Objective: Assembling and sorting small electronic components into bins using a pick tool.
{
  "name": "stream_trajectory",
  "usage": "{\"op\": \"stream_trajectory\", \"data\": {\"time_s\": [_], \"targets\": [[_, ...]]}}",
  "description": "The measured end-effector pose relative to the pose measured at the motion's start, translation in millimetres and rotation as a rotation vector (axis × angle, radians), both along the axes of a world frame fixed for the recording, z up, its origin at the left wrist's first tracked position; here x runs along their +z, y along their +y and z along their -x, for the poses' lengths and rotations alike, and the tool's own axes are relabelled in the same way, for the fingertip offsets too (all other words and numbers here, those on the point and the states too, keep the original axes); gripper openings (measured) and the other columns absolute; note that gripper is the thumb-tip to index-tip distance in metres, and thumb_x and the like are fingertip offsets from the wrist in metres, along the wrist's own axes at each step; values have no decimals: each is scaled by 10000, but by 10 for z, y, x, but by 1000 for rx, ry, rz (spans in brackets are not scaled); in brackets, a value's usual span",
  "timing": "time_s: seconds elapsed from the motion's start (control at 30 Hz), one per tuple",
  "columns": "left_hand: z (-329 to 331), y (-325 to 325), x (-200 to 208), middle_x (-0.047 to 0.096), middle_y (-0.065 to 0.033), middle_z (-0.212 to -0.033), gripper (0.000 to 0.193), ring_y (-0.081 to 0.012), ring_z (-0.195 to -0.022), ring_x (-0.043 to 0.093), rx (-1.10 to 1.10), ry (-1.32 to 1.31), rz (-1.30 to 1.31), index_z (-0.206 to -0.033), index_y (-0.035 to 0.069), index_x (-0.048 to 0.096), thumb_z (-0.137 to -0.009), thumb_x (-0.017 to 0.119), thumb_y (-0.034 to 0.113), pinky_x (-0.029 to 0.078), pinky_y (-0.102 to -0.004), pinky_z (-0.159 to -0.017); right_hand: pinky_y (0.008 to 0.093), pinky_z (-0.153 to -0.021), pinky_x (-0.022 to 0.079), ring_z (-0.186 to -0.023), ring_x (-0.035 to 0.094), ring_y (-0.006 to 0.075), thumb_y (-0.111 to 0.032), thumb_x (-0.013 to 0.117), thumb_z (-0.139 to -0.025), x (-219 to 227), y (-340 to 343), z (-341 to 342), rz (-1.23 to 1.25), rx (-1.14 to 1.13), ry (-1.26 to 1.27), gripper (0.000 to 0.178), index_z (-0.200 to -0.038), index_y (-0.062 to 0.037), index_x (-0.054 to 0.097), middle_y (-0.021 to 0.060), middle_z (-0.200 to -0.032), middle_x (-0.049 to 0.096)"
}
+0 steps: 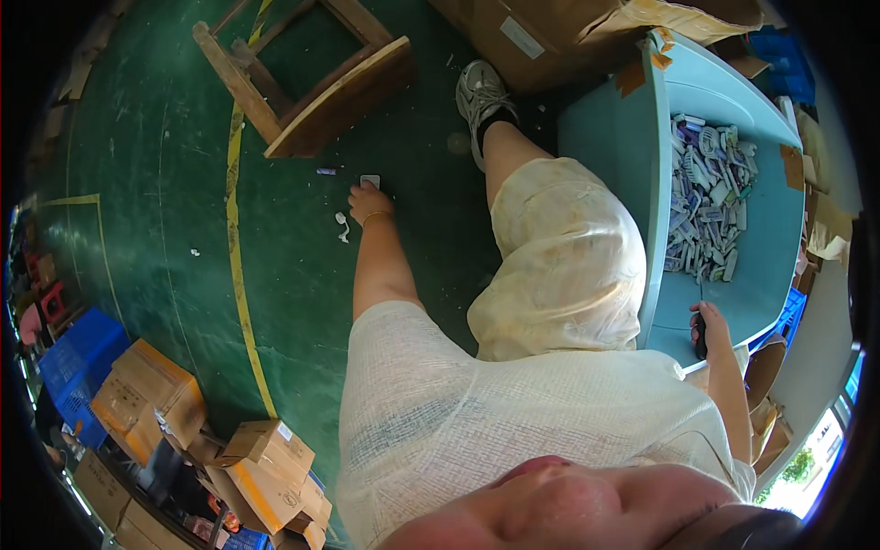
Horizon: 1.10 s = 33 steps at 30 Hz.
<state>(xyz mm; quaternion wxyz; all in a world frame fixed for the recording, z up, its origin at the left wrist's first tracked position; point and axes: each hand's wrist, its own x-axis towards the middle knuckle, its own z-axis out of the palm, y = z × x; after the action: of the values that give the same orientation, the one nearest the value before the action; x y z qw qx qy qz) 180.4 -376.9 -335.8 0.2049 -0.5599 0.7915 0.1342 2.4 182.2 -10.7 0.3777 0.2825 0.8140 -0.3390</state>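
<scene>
My left arm reaches down toward the green floor, and my left hand point(370, 203) is closed at the edge of a small white rectangular piece point(369, 181). A purple cylinder point(326, 171) and torn white scraps point(343, 225) lie on the floor beside that hand. At the near side of a large light-blue bin point(605, 128), my right hand point(715, 332) grips a short black object point(700, 339) whose kind I cannot make out. Inside the bin is a heap of small white and purple pieces point(704, 206).
An overturned wooden stool point(344, 101) lies ahead on the floor. Behind the bin stands a big cardboard box point(532, 46). Cardboard boxes point(266, 467) and a blue crate point(82, 357) are stacked at the lower left. Yellow tape point(235, 247) runs along the floor.
</scene>
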Motion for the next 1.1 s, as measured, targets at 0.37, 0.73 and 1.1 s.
{"op": "stream_trajectory", "data": {"time_s": [0.37,0.73,1.1], "targets": [[444,-495,23,376,-191,-1269,384,-357,-969,540,-24,263,-25,-1147,92,511,-764,494,108,436,-419,-862,235,-356,359,-412,444,102,-266,430,-893,50,-172,-123,-80,7,-12,233,-897,-53,523,33,-623,497],[-227,-641,-231,552,-207,-983,191,-359,-891,573,-177,173,106,-913,44,602,-768,484,81,479,-423,-768,224,-365,358,-421,445,96,-266,422,-900,0,-309,-94,2,32,-39,235,-900,-55,526,30,-628,498],[-211,221,816,647,-82,-823,288,-197,-704,608,429,1072,-283,-945,55,631,-701,679,202,476,-331,-669,233,-373,358,-421,444,107,-255,439,-894,-71,-308,-126,192,12,60,229,-909,-45,530,33,-635,494]]}}
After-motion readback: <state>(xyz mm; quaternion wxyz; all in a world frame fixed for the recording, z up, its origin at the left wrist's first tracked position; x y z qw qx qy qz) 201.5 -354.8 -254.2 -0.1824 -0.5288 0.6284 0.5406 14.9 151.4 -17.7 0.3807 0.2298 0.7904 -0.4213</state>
